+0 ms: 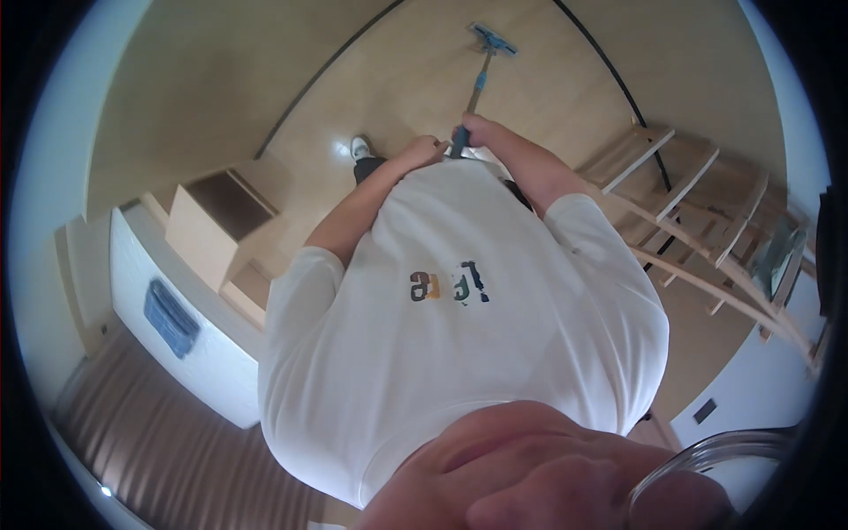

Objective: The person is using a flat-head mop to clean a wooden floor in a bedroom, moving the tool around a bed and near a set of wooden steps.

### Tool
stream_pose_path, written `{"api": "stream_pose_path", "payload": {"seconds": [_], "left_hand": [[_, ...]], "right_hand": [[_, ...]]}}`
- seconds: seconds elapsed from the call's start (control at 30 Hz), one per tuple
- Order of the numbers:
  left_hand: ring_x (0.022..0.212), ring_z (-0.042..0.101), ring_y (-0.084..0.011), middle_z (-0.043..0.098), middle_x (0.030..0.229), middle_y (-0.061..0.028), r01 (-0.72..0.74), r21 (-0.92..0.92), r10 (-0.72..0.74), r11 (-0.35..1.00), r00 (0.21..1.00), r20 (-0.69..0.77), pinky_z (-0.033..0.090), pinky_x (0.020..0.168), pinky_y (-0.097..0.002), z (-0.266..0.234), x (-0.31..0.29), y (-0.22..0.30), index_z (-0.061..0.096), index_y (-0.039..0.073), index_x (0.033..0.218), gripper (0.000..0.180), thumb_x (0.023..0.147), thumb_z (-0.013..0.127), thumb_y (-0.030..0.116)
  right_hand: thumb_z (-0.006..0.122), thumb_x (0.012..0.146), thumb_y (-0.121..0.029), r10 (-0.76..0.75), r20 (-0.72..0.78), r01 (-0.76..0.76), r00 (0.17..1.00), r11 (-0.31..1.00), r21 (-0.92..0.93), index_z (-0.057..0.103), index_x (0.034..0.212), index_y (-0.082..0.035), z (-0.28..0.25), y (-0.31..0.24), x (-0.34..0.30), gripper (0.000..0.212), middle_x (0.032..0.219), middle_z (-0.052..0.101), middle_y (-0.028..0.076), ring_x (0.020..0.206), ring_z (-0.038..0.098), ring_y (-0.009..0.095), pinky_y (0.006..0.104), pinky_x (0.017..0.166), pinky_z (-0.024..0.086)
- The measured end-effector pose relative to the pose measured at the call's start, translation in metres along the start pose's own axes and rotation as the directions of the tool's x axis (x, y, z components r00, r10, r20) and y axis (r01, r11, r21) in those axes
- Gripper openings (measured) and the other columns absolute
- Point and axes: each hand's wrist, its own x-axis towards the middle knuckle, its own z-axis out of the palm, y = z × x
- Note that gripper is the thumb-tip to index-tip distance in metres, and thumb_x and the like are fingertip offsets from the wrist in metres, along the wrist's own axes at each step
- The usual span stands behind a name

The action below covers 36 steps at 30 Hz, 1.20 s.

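Note:
A flat mop (494, 40) with a blue head lies against the light wooden floor, far ahead of me. Its pole runs back toward my body and ends in a dark grey-blue grip (460, 141). My right hand (477, 130) is wrapped round the pole just above that grip. Close beside the grip, in front of my waist, is my left hand (426, 151) with its fingers curled. Whether those fingers hold the pole's end or something else is hidden.
To the left stands a pale wooden cabinet (201, 231) with an open dark compartment. A wooden frame with rungs (687, 181) is on the right. My shoe (360, 148) shows on the floor. Dark strips (609, 62) line the floor on both sides.

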Motion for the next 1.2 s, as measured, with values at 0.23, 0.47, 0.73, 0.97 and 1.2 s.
{"api": "stream_pose_path", "payload": {"seconds": [0.23, 0.47, 0.73, 0.97, 1.2], "left_hand": [[0.059, 0.058, -0.0177, 0.061, 0.071, -0.0092, 0.359, -0.661, -0.31, 0.658, 0.93, 0.197, 0.046, 0.051, -0.03, -0.007, -0.004, 0.052, 0.058, 0.006, 0.092, 0.04, 0.094, 0.048, 0.045], [0.042, 0.042, -0.0081, 0.046, 0.055, 0.0031, 0.46, -0.874, -0.033, 0.154, 0.887, 0.461, 0.031, 0.038, -0.0215, 0.031, -0.053, -0.055, 0.049, 0.013, 0.068, 0.022, 0.084, 0.057, 0.025], [0.041, 0.035, -0.0065, 0.041, 0.053, 0.0047, 0.459, -0.794, -0.242, 0.398, 0.888, 0.392, 0.025, 0.037, -0.0217, 0.007, -0.249, -0.223, 0.047, 0.014, 0.065, 0.019, 0.081, 0.056, 0.018], [0.043, 0.04, -0.0102, 0.053, 0.063, -0.002, 0.611, -0.529, -0.587, 0.589, 0.774, 0.24, 0.03, 0.037, -0.0276, -0.046, -0.504, -0.364, 0.061, 0.002, 0.076, 0.015, 0.074, 0.064, 0.017], [0.044, 0.042, -0.0122, 0.051, 0.059, -0.0033, 0.534, -0.526, -0.492, 0.662, 0.839, 0.233, 0.033, 0.038, -0.0287, -0.065, -0.555, -0.362, 0.059, -0.001, 0.079, 0.016, 0.071, 0.065, 0.012]], "right_hand": [[0.039, 0.097, -0.019, -0.098, -0.058, 0.098, 0.993, 0.995, -0.002, 0.048, 0.099, 0.0, -0.002, -0.011, 0.085, 0.021, 0.079, 0.052, 0.013, 0.068, 0.056, 0.027, 0.0426, 0.065, 0.053], [0.042, 0.098, -0.021, 0.031, 0.157, 0.049, 0.987, 0.876, -0.48, 0.057, 0.098, -0.003, 0.073, 0.088, 0.008, 0.024, 0.089, 0.06, 0.014, 0.085, 0.062, 0.028, 0.0422, 0.073, 0.053], [0.045, 0.098, -0.021, 0.136, 0.295, -0.093, 0.946, 0.983, -0.157, 0.05, 0.116, -0.001, 0.217, 0.282, 0.021, 0.027, 0.108, 0.057, 0.016, 0.099, 0.059, 0.03, 0.0429, 0.094, 0.049], [0.044, 0.099, -0.024, 0.201, 0.733, 0.479, 0.65, 0.641, -0.6, 0.049, 0.123, 0.002, 0.379, 0.431, -0.027, 0.036, 0.123, 0.056, 0.02, 0.112, 0.056, 0.035, 0.0435, 0.099, 0.046], [0.076, 0.074, -0.004, 0.073, 0.728, 0.704, 0.681, 0.207, -0.679, 0.041, 0.133, 0.006, 0.412, 0.453, -0.037, 0.069, 0.105, 0.067, 0.018, 0.099, 0.064, 0.021, 0.0375, 0.086, 0.052]]}}
